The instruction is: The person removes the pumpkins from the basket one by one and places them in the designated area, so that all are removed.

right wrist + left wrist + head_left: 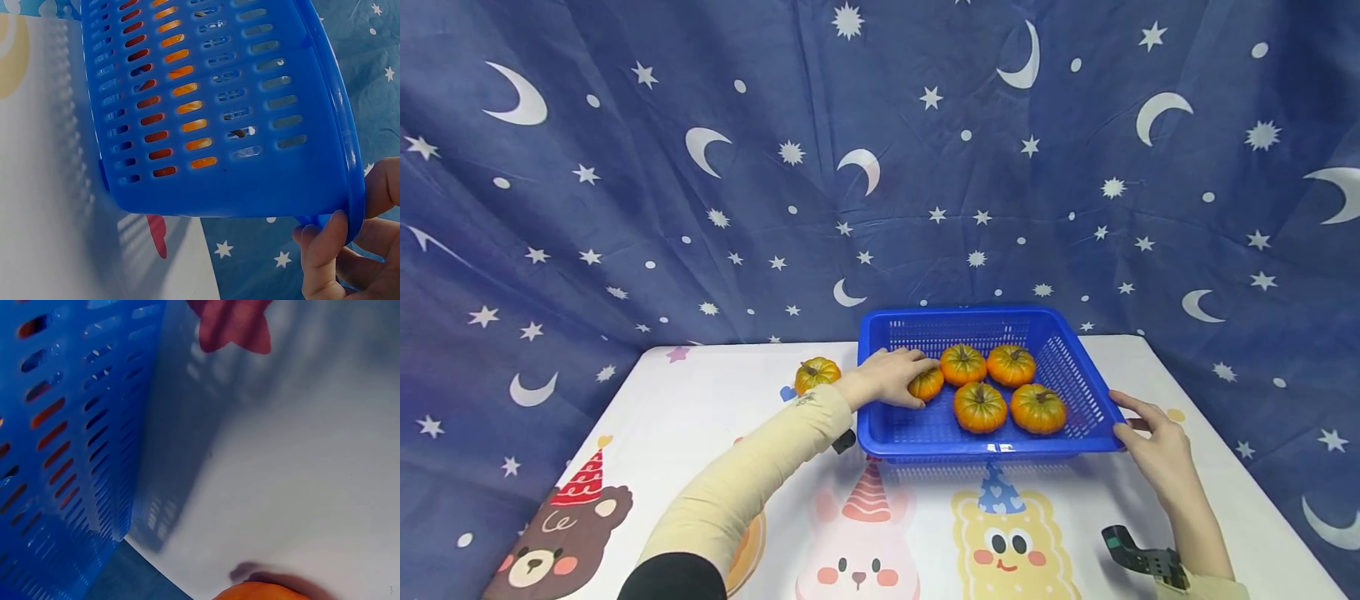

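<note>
A blue plastic basket (940, 442) with slotted sides stands toward the back of the table, several small orange-green pumpkins (980, 407) inside. My left hand (891, 377) reaches over the basket's left rim, its fingers around a pumpkin (927, 386) at the left of the group; the palm side is hidden. At the basket's right front corner, my right hand (1156, 437) pinches the rim between thumb and fingers. The right wrist view shows this hand (365, 256) at the rim, with orange showing through the slots. Another pumpkin (817, 374) lies outside the basket, left of it, beyond my left forearm.
The white table cover (700, 417) carries printed cartoon animals and party hats. A blue curtain (880, 167) with moons and stars hangs right behind the table. A small black device (844, 442) shows beneath my left wrist, and another (1138, 554) is strapped to my right one.
</note>
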Demonstrator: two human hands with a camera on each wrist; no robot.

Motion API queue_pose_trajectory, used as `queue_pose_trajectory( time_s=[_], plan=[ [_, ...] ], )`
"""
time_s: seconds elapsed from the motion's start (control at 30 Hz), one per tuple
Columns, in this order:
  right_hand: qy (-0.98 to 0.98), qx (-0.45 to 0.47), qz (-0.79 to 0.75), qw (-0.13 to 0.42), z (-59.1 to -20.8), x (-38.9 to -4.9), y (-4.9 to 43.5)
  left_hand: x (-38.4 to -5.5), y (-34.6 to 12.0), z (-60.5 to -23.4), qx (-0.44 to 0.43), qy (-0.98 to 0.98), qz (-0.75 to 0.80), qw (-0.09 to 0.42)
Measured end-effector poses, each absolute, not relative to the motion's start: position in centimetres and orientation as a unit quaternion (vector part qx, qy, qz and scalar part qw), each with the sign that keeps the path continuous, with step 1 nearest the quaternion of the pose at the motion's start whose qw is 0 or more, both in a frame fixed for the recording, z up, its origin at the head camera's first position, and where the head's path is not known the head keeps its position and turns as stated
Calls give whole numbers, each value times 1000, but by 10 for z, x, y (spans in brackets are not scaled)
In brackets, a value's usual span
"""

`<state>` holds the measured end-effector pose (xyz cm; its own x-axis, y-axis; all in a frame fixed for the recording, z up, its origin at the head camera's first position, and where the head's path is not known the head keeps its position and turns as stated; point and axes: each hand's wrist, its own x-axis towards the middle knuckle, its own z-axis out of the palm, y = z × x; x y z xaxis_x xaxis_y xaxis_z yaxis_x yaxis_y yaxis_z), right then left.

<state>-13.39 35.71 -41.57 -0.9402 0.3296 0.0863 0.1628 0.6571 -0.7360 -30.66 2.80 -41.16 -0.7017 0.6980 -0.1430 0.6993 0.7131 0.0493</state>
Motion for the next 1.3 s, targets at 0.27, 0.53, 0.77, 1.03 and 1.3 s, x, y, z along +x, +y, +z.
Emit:
queue_pose_trajectory(
  time_s=[0.27,0.53,0.77,1.03,1.3],
  plan=[
    [-899,-141,397,122,-425,-140,363,-305,30,-412,370,925,-30,76],
    [-900,-142,394,123,-428,-139,364,-303,31,-415,377,924,-36,53],
    [-906,-132,385,119,-421,-135,358,-304,31,-414,380,923,-41,42],
    [-904,-127,390,120,-418,-137,358,-304,28,-413,375,926,-13,38],
    [-904,-134,389,116,-419,-135,359,-305,24,-410,396,918,17,-12]
  ],
)
